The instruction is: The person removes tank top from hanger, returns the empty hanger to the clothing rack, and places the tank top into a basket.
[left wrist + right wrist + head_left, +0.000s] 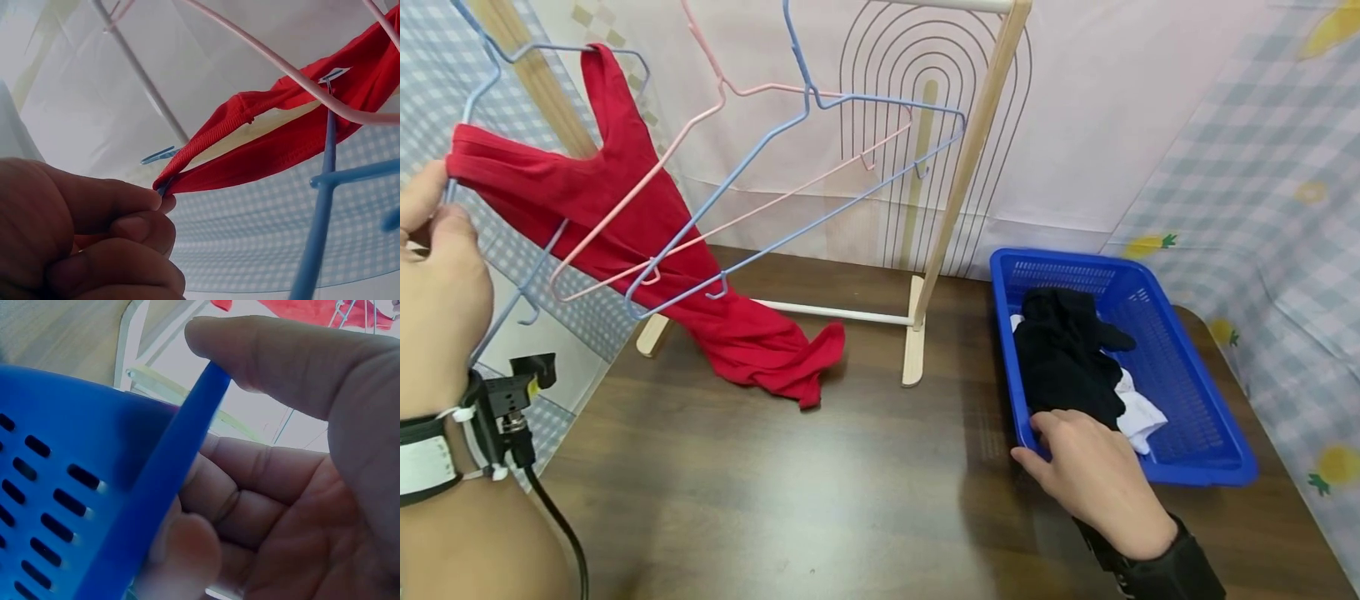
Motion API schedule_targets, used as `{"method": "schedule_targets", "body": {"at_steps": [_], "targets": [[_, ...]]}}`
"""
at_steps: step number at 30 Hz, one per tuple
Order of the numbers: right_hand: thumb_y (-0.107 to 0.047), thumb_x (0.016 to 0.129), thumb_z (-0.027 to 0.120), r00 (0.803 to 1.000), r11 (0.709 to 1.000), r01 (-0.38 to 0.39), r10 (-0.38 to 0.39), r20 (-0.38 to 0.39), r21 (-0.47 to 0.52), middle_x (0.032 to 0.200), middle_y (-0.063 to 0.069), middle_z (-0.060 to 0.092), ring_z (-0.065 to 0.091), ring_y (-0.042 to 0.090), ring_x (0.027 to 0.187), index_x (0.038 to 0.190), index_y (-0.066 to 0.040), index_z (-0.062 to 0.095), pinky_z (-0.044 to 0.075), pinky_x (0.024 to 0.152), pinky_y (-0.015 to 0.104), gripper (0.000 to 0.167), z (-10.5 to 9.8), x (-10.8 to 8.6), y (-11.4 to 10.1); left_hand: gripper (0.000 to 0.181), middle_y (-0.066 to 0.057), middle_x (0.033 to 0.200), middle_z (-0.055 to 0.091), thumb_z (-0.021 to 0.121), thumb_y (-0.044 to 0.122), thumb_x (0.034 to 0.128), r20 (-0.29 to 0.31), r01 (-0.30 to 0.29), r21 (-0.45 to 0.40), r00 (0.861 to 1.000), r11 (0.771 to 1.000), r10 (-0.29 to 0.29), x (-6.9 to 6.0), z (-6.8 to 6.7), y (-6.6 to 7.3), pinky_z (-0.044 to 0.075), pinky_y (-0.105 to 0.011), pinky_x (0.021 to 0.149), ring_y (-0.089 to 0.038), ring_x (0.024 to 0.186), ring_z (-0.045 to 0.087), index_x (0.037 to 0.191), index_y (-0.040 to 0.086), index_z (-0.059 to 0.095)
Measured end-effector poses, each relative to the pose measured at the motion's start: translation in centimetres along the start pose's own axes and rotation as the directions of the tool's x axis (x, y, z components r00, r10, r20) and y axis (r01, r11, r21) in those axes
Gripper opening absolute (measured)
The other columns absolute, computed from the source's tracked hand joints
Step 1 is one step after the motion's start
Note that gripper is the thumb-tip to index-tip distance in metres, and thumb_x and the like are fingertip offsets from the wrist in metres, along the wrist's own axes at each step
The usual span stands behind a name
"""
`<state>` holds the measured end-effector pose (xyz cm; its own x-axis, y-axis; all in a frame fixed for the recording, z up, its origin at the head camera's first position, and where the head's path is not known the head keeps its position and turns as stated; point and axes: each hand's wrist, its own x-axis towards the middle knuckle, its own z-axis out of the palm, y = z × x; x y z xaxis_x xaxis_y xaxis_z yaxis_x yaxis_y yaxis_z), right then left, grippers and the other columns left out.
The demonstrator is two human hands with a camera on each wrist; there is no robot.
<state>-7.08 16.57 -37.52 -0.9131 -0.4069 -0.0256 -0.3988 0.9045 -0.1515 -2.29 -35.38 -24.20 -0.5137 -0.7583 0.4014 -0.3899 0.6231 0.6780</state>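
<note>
A red tank top [658, 200] hangs aslant from a blue hanger [550, 48] at the left, its lower end trailing to the table. My left hand [445, 275] pinches the end of one strap with a bit of the hanger; the left wrist view shows thumb and finger [134, 194] meeting at the red cloth. On the right, my right hand [1097, 471] grips the near left rim of a blue plastic basket [1195, 358]. Its thumb [262, 347] touches the rim in the right wrist view. Black clothing [1063, 350] and a white piece [1138, 412] lie inside the basket.
A pink hanger [688, 125] and another blue hanger [760, 142] hang in front of the tank top. The wooden rack's right post [972, 158] stands between them and the basket. Checked cloth [1247, 192] borders the brown table [820, 492].
</note>
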Motion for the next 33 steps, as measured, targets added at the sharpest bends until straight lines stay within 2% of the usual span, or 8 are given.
{"method": "schedule_targets", "body": {"at_steps": [2, 8, 11, 15, 18, 22, 28, 33], "targets": [[-0.035, 0.085, 0.085, 1.000, 1.000, 0.002, -0.002, -0.001, 0.002, 0.069, -0.003, 0.053, 0.045, 0.012, 0.063, 0.088, -0.011, 0.069, 0.033, 0.053, 0.029, 0.029, 0.0, 0.0, 0.0, 0.041, 0.026, 0.119, 0.055, 0.041, 0.038, 0.1082, -0.021, -0.011, -0.002, 1.000, 1.000, 0.011, -0.7, -0.3, 0.1, 0.027, -0.004, 0.059, 0.013, 0.087, 0.034, 0.145, 0.057, 0.045], [-0.034, 0.085, 0.086, 1.000, 1.000, 0.006, -0.006, -0.010, 0.004, 0.068, -0.003, 0.052, 0.045, 0.012, 0.062, 0.087, -0.011, 0.068, 0.033, 0.053, 0.027, 0.029, 0.0, 0.1, 0.0, 0.041, 0.034, 0.102, 0.044, 0.040, 0.039, 0.1092, -0.029, 0.001, 0.006, 1.000, 1.000, -0.001, -3.2, -1.1, 0.0, 0.026, -0.007, 0.062, 0.012, 0.083, 0.032, 0.146, 0.056, 0.046], [-0.034, 0.085, 0.086, 1.000, 1.000, 0.006, -0.006, -0.005, 0.007, 0.068, -0.003, 0.052, 0.045, 0.012, 0.062, 0.088, -0.010, 0.069, 0.033, 0.053, 0.027, 0.029, 0.0, 0.1, 0.1, 0.041, 0.033, 0.090, 0.040, 0.042, 0.039, 0.1080, -0.003, 0.040, -0.005, 0.999, 0.999, -0.040, -4.1, -1.2, -1.3, 0.025, -0.012, 0.056, 0.007, 0.075, 0.033, 0.145, 0.057, 0.046], [-0.034, 0.085, 0.086, 1.000, 1.000, -0.001, 0.001, 0.009, 0.015, 0.069, -0.002, 0.052, 0.046, 0.013, 0.063, 0.089, -0.010, 0.069, 0.034, 0.053, 0.028, 0.029, 0.0, 0.1, 0.1, 0.040, 0.029, 0.080, 0.039, 0.046, 0.037, 0.1065, -0.029, 0.000, -0.051, 1.000, 0.999, -0.001, -5.0, -0.8, -3.8, 0.023, -0.015, 0.051, 0.001, 0.065, 0.032, 0.143, 0.055, 0.050], [-0.034, 0.085, 0.086, 1.000, 1.000, -0.005, 0.005, 0.009, 0.019, 0.068, -0.002, 0.051, 0.045, 0.013, 0.063, 0.087, -0.011, 0.068, 0.033, 0.053, 0.028, 0.028, 0.1, 0.1, 0.1, 0.040, 0.034, 0.083, 0.043, 0.049, 0.034, 0.1064, -0.082, -0.065, -0.070, 0.995, 0.995, 0.059, -6.0, -0.3, -5.4, 0.024, -0.010, 0.055, 0.006, 0.067, 0.034, 0.142, 0.052, 0.053], [-0.033, 0.085, 0.085, 1.000, 1.000, -0.001, 0.001, -0.004, 0.019, 0.067, -0.003, 0.049, 0.043, 0.012, 0.061, 0.084, -0.012, 0.066, 0.031, 0.053, 0.027, 0.028, 0.0, 0.1, 0.1, 0.037, 0.041, 0.086, 0.046, 0.055, 0.030, 0.1051, -0.118, -0.081, -0.100, 0.991, 0.992, 0.069, -7.9, 0.1, -7.3, 0.026, -0.006, 0.059, 0.009, 0.069, 0.035, 0.138, 0.047, 0.057], [-0.032, 0.085, 0.085, 1.000, 1.000, -0.002, 0.002, -0.003, 0.023, 0.067, -0.003, 0.049, 0.043, 0.012, 0.061, 0.083, -0.013, 0.066, 0.031, 0.053, 0.027, 0.028, 0.1, 0.0, 0.1, 0.038, 0.037, 0.076, 0.047, 0.058, 0.018, 0.1038, -0.065, -0.028, -0.146, 0.998, 0.989, 0.019, -10.3, -0.2, -9.5, 0.025, -0.009, 0.049, 0.007, 0.055, 0.031, 0.137, 0.036, 0.062], [-0.033, 0.085, 0.085, 1.000, 1.000, -0.006, 0.006, 0.002, 0.024, 0.066, -0.003, 0.049, 0.043, 0.013, 0.061, 0.083, -0.012, 0.066, 0.030, 0.052, 0.027, 0.029, 0.1, 0.0, 0.1, 0.036, 0.042, 0.081, 0.054, 0.061, 0.006, 0.1003, -0.097, -0.003, -0.213, 0.995, 0.977, -0.018, -12.3, -0.3, -12.0, 0.025, -0.008, 0.043, 0.011, 0.048, 0.032, 0.129, 0.024, 0.071]]}}
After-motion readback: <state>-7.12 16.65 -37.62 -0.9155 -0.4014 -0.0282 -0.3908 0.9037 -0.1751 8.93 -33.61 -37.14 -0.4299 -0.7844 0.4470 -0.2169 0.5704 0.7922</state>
